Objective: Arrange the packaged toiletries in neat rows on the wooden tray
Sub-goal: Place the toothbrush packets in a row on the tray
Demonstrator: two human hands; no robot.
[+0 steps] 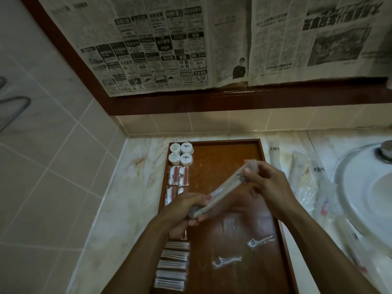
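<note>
While I look down, my left hand [191,205] and right hand [262,181] each pinch 1 end of a long clear packet [224,190], tilted over the wooden tray [214,211]. Bare brown wood fills its right side. Packets [172,265] and 4 white tubs [181,153] line its left edge.

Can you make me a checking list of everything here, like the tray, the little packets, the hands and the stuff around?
Surface: wooden tray on a marble counter.
Job's things: round tubs, red-and-white packets and flat sachets lined down the tray's left side; two floss picks loose.
Clutter: wrapped packets on the counter by the sink.
Grippers: left hand and right hand hold a long packet at its ends.
Cables: nothing seen.
Surroundings: tiled wall, newspaper above.
</note>
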